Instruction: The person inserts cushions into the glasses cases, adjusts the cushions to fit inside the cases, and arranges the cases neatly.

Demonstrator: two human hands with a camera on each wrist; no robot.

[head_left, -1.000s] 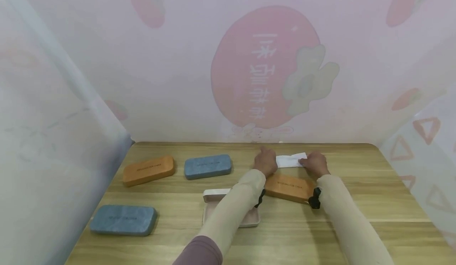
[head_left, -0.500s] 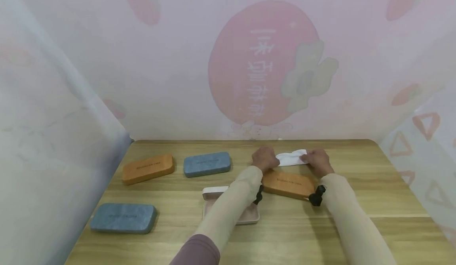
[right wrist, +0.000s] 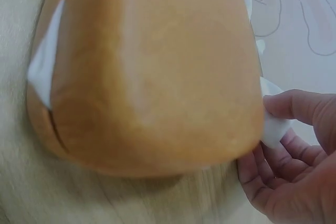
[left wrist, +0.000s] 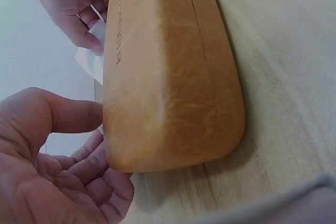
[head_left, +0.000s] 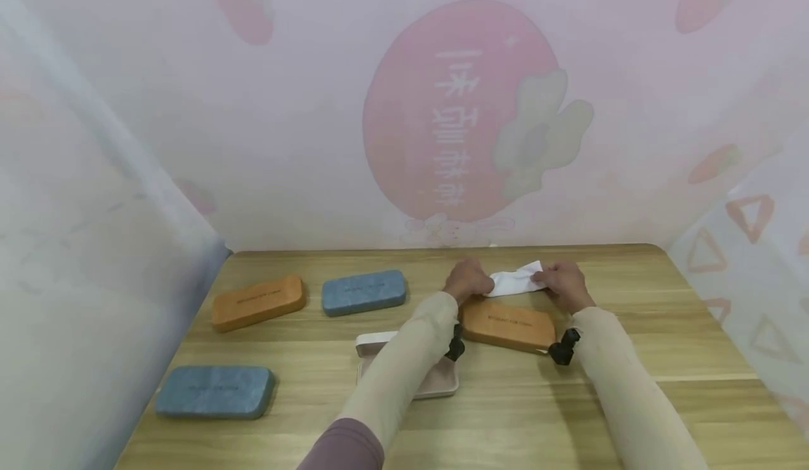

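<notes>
In the head view a narrow strip of white cloth [head_left: 513,282] stretches between my two hands, behind a closed orange glasses case [head_left: 508,325]. My left hand [head_left: 469,279] pinches its left end, though in the left wrist view the case hides those fingertips. At the other end, my right hand [head_left: 562,284] holds the cloth [right wrist: 274,124] between thumb and fingers, beside the case's edge. A bit of white material [right wrist: 46,59] pokes out of the case's seam. Partly under my left forearm lies an open case with a pale lining [head_left: 437,380].
Another orange case [head_left: 259,302] and a blue case [head_left: 364,292] lie at the back left of the wooden table [head_left: 505,428]. A second blue case [head_left: 215,391] sits nearer the front left. A printed wall [head_left: 303,140] borders the table's back edge.
The cloth, flatter a second ago, is now more wrinkled, with its right end raised to a point. Both hands keep hold of it and have barely shifted. The cases stay put.
</notes>
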